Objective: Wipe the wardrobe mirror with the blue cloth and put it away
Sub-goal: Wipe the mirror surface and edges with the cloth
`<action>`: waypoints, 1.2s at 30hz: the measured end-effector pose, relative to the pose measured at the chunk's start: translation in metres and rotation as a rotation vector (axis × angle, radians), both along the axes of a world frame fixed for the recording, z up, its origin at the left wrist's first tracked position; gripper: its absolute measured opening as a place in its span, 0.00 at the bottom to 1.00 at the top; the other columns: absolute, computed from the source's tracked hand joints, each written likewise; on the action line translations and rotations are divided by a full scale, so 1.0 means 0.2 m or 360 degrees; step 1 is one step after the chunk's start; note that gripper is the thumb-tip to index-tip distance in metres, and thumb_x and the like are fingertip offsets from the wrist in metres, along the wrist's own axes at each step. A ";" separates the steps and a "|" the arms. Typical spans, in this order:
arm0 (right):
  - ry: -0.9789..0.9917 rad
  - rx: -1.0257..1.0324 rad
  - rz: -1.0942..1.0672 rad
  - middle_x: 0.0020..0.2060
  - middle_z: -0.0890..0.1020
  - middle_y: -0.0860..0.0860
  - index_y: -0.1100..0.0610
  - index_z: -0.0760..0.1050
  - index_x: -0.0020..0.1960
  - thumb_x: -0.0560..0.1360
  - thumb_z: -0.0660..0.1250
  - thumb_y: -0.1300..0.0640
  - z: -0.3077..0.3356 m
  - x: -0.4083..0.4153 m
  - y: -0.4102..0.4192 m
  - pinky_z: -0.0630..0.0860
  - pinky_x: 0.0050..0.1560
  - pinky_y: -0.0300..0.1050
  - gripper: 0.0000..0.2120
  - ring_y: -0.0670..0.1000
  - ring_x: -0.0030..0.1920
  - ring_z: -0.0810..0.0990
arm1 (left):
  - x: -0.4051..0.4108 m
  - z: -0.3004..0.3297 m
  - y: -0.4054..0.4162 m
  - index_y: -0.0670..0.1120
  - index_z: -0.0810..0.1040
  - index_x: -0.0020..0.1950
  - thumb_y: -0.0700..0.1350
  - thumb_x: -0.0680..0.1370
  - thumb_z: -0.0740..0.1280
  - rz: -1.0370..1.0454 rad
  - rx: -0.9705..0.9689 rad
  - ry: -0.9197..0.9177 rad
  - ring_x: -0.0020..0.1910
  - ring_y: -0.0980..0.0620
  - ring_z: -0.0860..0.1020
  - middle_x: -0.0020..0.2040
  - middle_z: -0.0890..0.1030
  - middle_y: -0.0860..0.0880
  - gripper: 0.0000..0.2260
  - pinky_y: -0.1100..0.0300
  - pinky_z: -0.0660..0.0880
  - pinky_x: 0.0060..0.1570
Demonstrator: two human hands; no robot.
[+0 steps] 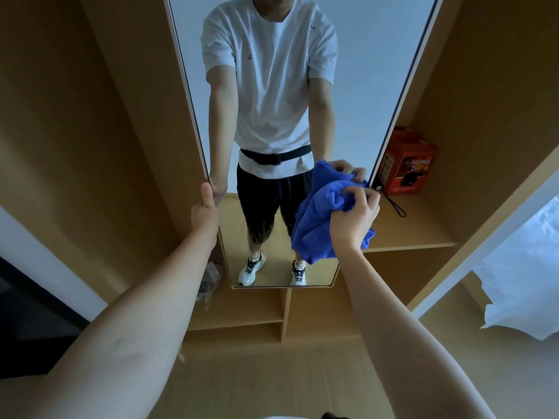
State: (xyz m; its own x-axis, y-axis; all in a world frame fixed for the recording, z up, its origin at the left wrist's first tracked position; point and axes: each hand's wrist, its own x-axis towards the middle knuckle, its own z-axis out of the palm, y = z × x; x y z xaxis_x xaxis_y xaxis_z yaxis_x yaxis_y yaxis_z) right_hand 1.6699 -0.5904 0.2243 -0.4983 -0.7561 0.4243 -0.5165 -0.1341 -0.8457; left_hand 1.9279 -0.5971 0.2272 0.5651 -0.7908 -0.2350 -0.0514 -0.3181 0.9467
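From the head view, the wardrobe mirror point(357, 86) is seen as a tall, narrow panel directly ahead of the person, its long axis running vertically from the top of the frame down to a bottom edge just above the low wardrobe shelves point(257, 309). The left hand point(205, 207) is wrapped round the mirror's left edge near its lower part, thumb on the front, so the panel is steadied from that side. The right hand point(355, 219) is clenched on the bunched blue cloth point(317, 213), which is held up against or just in front of the glass close to the mirror's right edge; whether the cloth actually touches the glass cannot be told, though its reflection sits immediately above it, which suggests it is very near.

The relation on which the coming stroke is judged to turn is this: almost all of the glass lies above and to the left of the cloth, with only a short strip below it. The right hand is the nearer one to the unwiped area, and the left hand is occupied with the frame. A sweep upward along the long axis, or across toward the left hand, is therefore thought likely to be needed.

To the right, beyond the mirror's edge, an open wardrobe shelf point(423, 237) carries an orange box point(408, 164) and a black cord point(394, 204); a white bed point(520, 267) is seen at far right.
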 end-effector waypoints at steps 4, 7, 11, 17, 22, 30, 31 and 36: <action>-0.0034 0.0374 0.0061 0.52 0.69 0.46 0.53 0.76 0.50 0.70 0.60 0.72 -0.16 -0.04 0.02 0.67 0.52 0.38 0.18 0.54 0.58 0.70 | 0.00 0.00 -0.01 0.45 0.72 0.56 0.71 0.77 0.48 -0.0005 0.0008 -0.0024 0.45 0.45 0.74 0.47 0.76 0.46 0.31 0.54 0.70 0.46; -0.0067 0.0293 0.0063 0.51 0.70 0.45 0.53 0.77 0.50 0.69 0.61 0.73 -0.12 -0.05 0.05 0.73 0.55 0.40 0.19 0.53 0.57 0.70 | 0.01 -0.01 -0.02 0.46 0.69 0.53 0.71 0.77 0.48 -0.0011 0.0003 0.0009 0.41 0.47 0.74 0.41 0.74 0.48 0.29 0.53 0.70 0.46; -0.0129 -0.0119 0.0019 0.53 0.70 0.45 0.54 0.77 0.51 0.66 0.61 0.74 0.07 -0.03 0.01 0.67 0.49 0.27 0.21 0.51 0.57 0.70 | 0.01 -0.02 -0.02 0.44 0.71 0.57 0.71 0.77 0.48 -0.0025 -0.0045 0.0006 0.38 0.49 0.73 0.40 0.74 0.48 0.33 0.54 0.69 0.44; 0.0106 -0.0022 0.0021 0.54 0.72 0.49 0.54 0.76 0.51 0.67 0.63 0.73 -0.02 -0.05 -0.03 0.63 0.46 0.22 0.18 0.52 0.56 0.68 | 0.01 -0.04 -0.01 0.41 0.73 0.64 0.72 0.76 0.48 0.0003 -0.0064 -0.0009 0.51 0.41 0.77 0.52 0.78 0.43 0.37 0.53 0.71 0.48; 0.0052 0.0420 0.0149 0.52 0.70 0.46 0.51 0.74 0.48 0.70 0.62 0.71 -0.20 -0.09 0.01 0.70 0.55 0.41 0.16 0.54 0.58 0.70 | 0.01 -0.01 0.00 0.41 0.74 0.61 0.73 0.75 0.47 0.0011 0.0027 -0.0010 0.57 0.37 0.78 0.57 0.80 0.39 0.39 0.46 0.75 0.55; -0.0120 -0.0232 0.0033 0.51 0.69 0.44 0.55 0.77 0.50 0.66 0.62 0.73 0.10 -0.09 -0.05 0.72 0.53 0.37 0.19 0.53 0.55 0.72 | 0.01 -0.02 0.00 0.41 0.72 0.66 0.74 0.75 0.48 -0.0024 -0.0020 0.0016 0.54 0.40 0.77 0.51 0.77 0.44 0.40 0.48 0.74 0.57; -0.0107 -0.0231 0.0032 0.52 0.69 0.44 0.55 0.77 0.51 0.66 0.62 0.73 0.09 -0.09 -0.07 0.73 0.53 0.39 0.19 0.53 0.55 0.72 | 0.01 -0.02 0.01 0.41 0.72 0.65 0.73 0.75 0.48 -0.0020 -0.0025 0.0014 0.54 0.40 0.77 0.51 0.77 0.44 0.40 0.49 0.74 0.56; -0.0091 0.0112 0.0078 0.51 0.70 0.44 0.53 0.75 0.48 0.69 0.63 0.71 -0.17 -0.08 -0.04 0.73 0.56 0.44 0.16 0.54 0.56 0.72 | 0.00 -0.04 0.02 0.41 0.75 0.58 0.71 0.77 0.47 0.0004 -0.0046 -0.0019 0.41 0.45 0.73 0.39 0.74 0.47 0.36 0.56 0.68 0.38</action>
